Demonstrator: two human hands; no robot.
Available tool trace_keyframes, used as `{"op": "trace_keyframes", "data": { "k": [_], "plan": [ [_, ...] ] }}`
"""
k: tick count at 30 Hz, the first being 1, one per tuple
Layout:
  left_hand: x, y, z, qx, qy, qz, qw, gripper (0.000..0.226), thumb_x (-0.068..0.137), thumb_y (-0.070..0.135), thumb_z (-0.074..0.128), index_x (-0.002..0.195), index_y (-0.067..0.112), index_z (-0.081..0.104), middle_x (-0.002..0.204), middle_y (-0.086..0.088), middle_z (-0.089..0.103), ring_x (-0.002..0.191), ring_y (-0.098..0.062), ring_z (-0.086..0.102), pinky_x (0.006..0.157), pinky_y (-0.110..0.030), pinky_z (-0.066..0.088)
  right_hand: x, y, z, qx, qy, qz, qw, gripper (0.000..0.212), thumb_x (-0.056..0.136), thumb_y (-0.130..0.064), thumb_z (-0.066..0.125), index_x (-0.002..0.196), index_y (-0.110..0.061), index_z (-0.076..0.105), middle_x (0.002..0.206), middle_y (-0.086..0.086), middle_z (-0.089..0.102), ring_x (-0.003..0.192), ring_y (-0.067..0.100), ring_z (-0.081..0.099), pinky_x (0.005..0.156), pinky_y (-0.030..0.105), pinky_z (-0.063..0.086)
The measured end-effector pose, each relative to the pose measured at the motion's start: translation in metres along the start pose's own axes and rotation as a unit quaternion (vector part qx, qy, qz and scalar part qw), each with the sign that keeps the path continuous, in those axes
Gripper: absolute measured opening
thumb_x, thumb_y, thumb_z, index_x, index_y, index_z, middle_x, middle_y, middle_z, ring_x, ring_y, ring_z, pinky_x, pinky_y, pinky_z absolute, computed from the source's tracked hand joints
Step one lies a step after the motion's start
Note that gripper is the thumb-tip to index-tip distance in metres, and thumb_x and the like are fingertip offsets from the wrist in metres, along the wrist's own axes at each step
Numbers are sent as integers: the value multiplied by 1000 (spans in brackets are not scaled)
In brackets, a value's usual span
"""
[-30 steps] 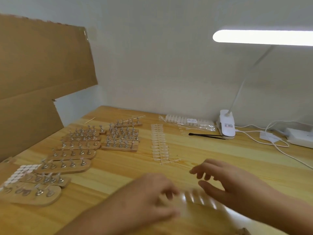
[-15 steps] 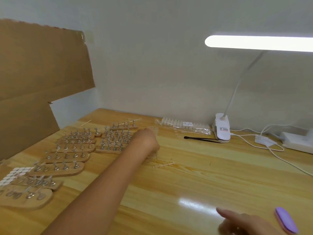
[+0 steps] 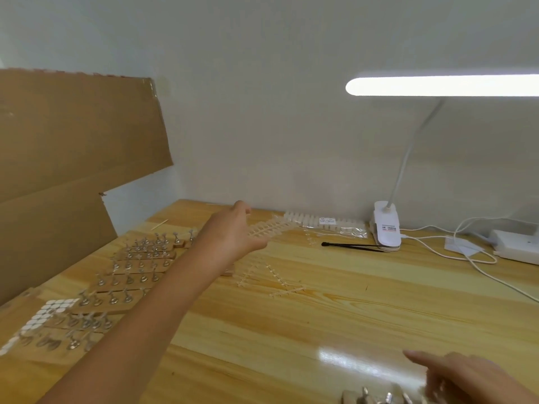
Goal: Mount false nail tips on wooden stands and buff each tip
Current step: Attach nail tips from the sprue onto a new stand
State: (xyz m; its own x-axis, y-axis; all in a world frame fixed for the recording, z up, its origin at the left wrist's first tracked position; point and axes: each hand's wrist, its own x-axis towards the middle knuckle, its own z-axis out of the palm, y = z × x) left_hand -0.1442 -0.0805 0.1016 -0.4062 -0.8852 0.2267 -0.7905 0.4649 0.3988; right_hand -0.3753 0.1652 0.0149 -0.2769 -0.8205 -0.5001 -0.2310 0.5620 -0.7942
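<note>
My left hand (image 3: pixel 233 233) reaches out over the far middle of the table and pinches one end of a strip of clear false nail tips (image 3: pixel 272 228), which hangs in the air above the wood. Several wooden stands (image 3: pixel 131 275) with small metal holders lie in rows at the left, partly hidden by my forearm. Bare plastic sprues (image 3: pixel 264 274) lie on the table under the lifted strip. My right hand (image 3: pixel 466 377) is at the bottom right with its fingers stretched out and holds nothing. It is next to another wooden stand (image 3: pixel 376 399) at the frame's edge.
A bag of nail tips (image 3: pixel 323 224) lies by the back wall, with black tweezers (image 3: pixel 353 246) and a clip lamp (image 3: pixel 386 225) beside it. Cables and a white adapter (image 3: pixel 516 246) are at the right. A sheet of white dots (image 3: pixel 43 313) and cardboard (image 3: pixel 73 156) are at the left.
My left hand reached from near me to the strip of nail tips and has lifted it off the table. My right hand stayed low at the right; the purple buffer is out of view.
</note>
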Motion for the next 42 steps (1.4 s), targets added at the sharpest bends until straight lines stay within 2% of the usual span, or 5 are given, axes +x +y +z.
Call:
{"op": "trace_keyframes", "data": {
  "k": [5,13,26,38,42],
  "plan": [
    [-79,4,-7,-77,104,199,971,59,77,51,65,130,41,39,111,28,48,103,4,45,84,-7,37,-22,20,-19,149,-10,-264,953,103,6,-63,92,97,-21,73,101,2,76,98,22,61,65,26,52],
    [-140,47,15,-107,157,416,890,61,77,47,66,130,24,45,117,18,48,95,1,47,92,-9,37,-48,-60,-12,257,67,-324,908,37,67,-30,84,102,-18,76,96,14,75,79,20,72,60,23,58],
    [-114,90,13,-470,-264,106,835,10,84,31,72,85,21,74,75,4,73,60,-4,56,61,-13,46,-54,-72,11,341,78,-339,874,45,57,-21,83,102,-21,74,86,8,70,75,16,67,66,18,55],
    [-131,86,29,-549,-301,17,780,13,83,24,70,72,19,75,69,-3,72,49,-3,54,50,-12,43,-51,-57,17,-439,334,-622,556,25,87,-21,56,111,-18,53,101,-5,62,91,11,53,76,22,50],
    [-134,84,29,-544,-281,55,788,12,86,22,72,73,21,72,70,0,72,52,-3,58,54,-13,46,-49,-53,15,-374,307,-617,620,21,94,-38,55,109,-24,57,106,-14,57,93,4,57,80,20,50]
  ]
}}
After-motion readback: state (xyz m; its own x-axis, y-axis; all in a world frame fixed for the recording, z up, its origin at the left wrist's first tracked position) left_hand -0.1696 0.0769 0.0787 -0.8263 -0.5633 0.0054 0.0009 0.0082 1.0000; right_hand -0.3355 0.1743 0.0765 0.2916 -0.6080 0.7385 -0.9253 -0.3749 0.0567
